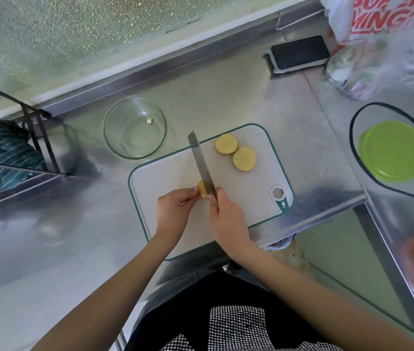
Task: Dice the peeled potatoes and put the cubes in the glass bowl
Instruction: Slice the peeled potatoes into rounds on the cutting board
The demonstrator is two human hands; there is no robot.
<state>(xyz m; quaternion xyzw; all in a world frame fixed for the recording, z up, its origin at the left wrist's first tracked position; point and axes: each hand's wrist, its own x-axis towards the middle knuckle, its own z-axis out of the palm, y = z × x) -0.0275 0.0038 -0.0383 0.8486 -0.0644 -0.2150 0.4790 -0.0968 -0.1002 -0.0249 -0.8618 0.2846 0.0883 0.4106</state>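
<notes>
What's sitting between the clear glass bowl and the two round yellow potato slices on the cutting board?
In the head view, the steel knife blade crosses between the clear glass bowl and the two round potato slices, over the grey cutting board.

Potato slices (235,153) are pale yellow. The board (170,173) is light grey with a teal rim. The lid (394,151) is lime green; the phone (300,52) is black.

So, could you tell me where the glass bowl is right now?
In the head view, the glass bowl stands on the steel counter, just beyond the cutting board's far-left corner, near the knife tip.
</notes>
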